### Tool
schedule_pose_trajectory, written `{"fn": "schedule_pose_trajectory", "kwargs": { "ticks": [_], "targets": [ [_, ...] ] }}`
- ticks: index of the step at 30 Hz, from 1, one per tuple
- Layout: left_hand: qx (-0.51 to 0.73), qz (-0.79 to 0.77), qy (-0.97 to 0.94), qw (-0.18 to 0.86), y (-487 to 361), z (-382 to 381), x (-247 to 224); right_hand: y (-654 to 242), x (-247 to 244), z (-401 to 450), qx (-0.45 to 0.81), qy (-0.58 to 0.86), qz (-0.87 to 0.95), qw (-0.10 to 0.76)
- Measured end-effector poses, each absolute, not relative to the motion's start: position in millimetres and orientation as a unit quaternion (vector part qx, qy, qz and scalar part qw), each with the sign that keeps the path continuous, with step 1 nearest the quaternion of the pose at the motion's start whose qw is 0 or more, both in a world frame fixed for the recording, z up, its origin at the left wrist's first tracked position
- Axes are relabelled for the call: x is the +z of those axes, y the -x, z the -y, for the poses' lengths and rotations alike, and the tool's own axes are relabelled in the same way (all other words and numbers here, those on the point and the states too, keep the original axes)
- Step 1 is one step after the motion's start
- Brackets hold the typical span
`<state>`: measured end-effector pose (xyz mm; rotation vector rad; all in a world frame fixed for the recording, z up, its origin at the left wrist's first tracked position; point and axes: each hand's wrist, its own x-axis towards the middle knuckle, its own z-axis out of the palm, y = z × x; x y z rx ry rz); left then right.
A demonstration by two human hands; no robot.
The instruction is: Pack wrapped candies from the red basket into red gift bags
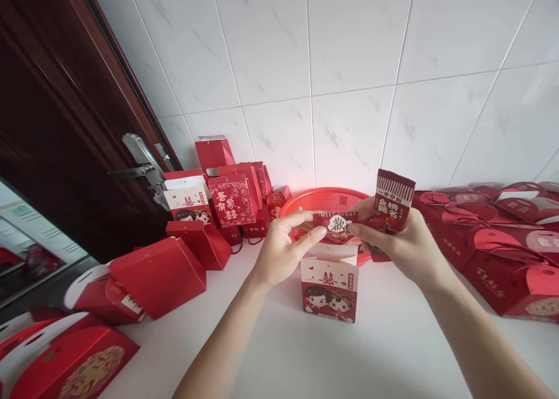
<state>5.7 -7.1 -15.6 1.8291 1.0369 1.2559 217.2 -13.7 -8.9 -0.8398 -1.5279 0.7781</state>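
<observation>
Above an open red and white box [329, 297] with two cartoon faces, a red "SWEET SUGAR" packet [336, 225] is stretched level between both hands. My left hand [286, 244] pinches its left end between thumb and fingers. The thumb of my right hand [404, 244] presses on its right end, and that hand also holds a dark red and white packet [393, 201] upright. Behind the hands is a red plastic basket [323, 198], partly hidden by them and the packets. The box stands upright on the white table [279, 352], its top flaps raised.
Several red boxes and bags [231, 201] stand at the back left, with larger red boxes [87, 358] at the front left. Many red boxes [502, 253] line the right side. A tiled wall [349, 49] rises behind, and a dark door [65, 96] is at the left.
</observation>
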Motion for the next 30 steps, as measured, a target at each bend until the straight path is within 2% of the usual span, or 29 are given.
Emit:
{"fn": "schedule_pose_trajectory", "kwargs": {
  "ticks": [8, 10, 15, 17, 26, 30],
  "targets": [
    [0.488, -0.362, -0.728, 0.317, -6, 6, -18, -215, -9, 15, 0.312, 0.359, 0.658, 0.584],
    [0.504, -0.353, -0.746, 0.255, -7, 5, -21, -214, -10, 15, 0.298, 0.356, 0.658, 0.593],
    [0.532, -0.255, -0.808, 0.005, -7, 1, -24, -218, -15, 10, 0.281, 0.371, 0.661, 0.589],
    [0.532, -0.231, -0.814, -0.041, -7, -1, -24, -221, -17, 9, 0.277, 0.365, 0.662, 0.593],
    [0.542, -0.228, -0.804, -0.089, -6, -1, -23, -218, -11, 15, 0.254, 0.345, 0.68, 0.595],
    [0.537, -0.243, -0.807, -0.048, -7, 0, -23, -216, -9, 16, 0.239, 0.353, 0.685, 0.59]
  ]
}}
